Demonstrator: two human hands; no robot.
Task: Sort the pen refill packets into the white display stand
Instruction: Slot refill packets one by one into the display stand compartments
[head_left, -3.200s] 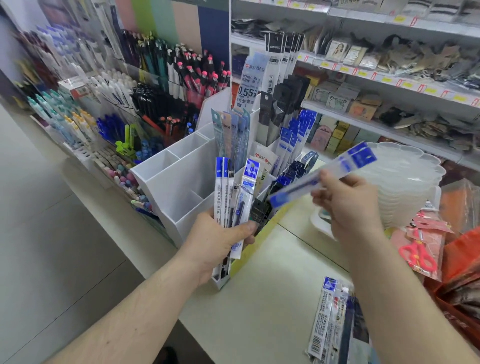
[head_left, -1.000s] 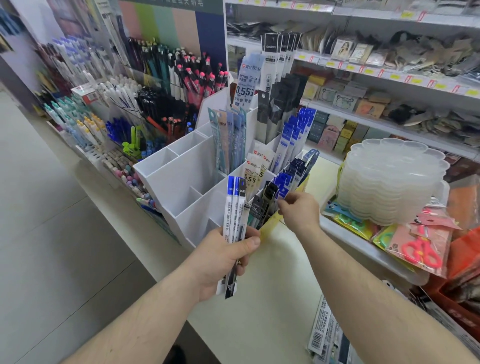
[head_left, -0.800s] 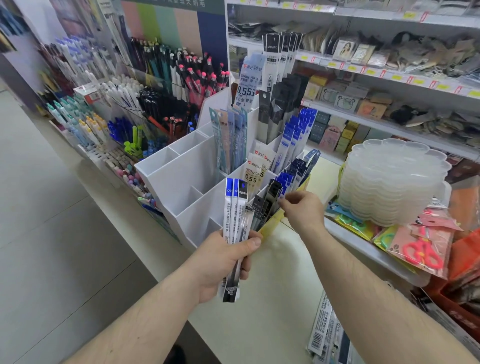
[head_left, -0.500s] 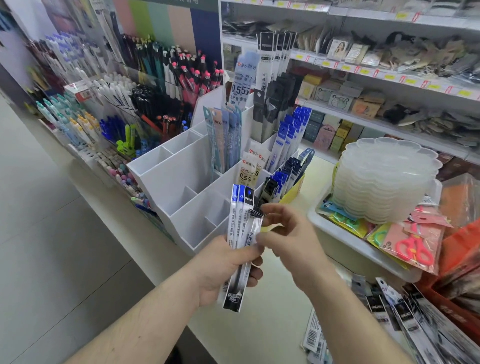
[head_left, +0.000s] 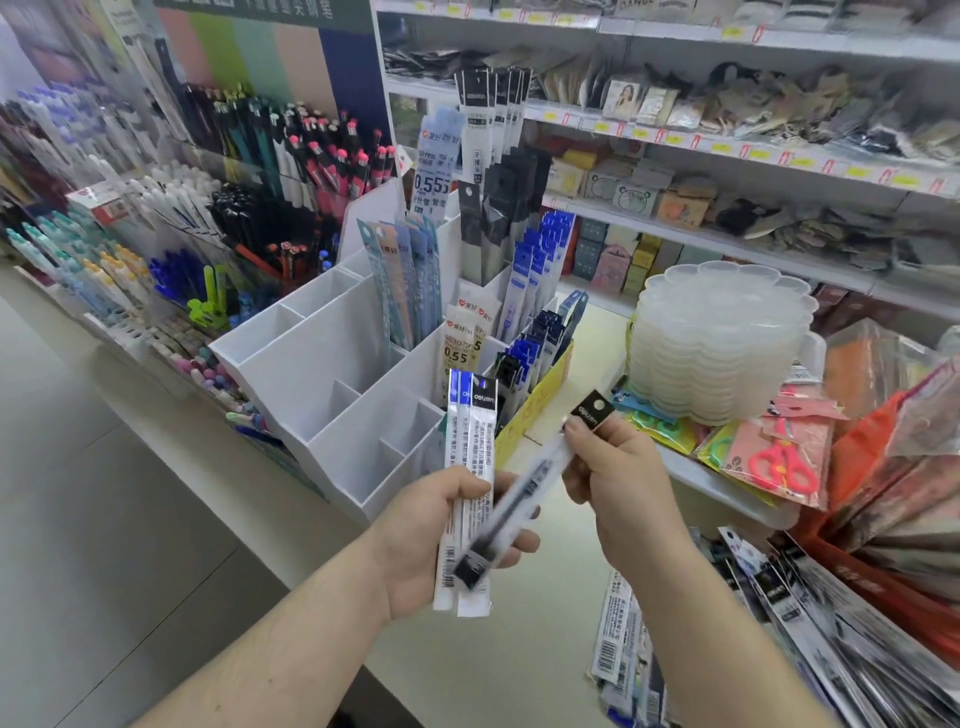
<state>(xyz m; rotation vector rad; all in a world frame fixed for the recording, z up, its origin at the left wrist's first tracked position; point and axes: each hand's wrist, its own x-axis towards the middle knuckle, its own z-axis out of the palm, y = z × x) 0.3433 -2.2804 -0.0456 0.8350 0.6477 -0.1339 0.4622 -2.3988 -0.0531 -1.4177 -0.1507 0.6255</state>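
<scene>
Pulled clear of the bundle since a moment ago, a black-headed refill packet (head_left: 524, 493) tilts in the pinching right hand (head_left: 615, 480). Left hand (head_left: 441, 540) grips blue-headed packets (head_left: 467, 499) upright. Behind stands the white display stand (head_left: 337, 384), part filled.

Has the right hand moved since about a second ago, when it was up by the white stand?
Yes. The right hand has drawn back from the white display stand toward the person and now pinches a black-topped refill packet beside the left hand.

Loose refill packets (head_left: 841, 623) at lower right are motion-blurred and cut by the frame edge.
</scene>
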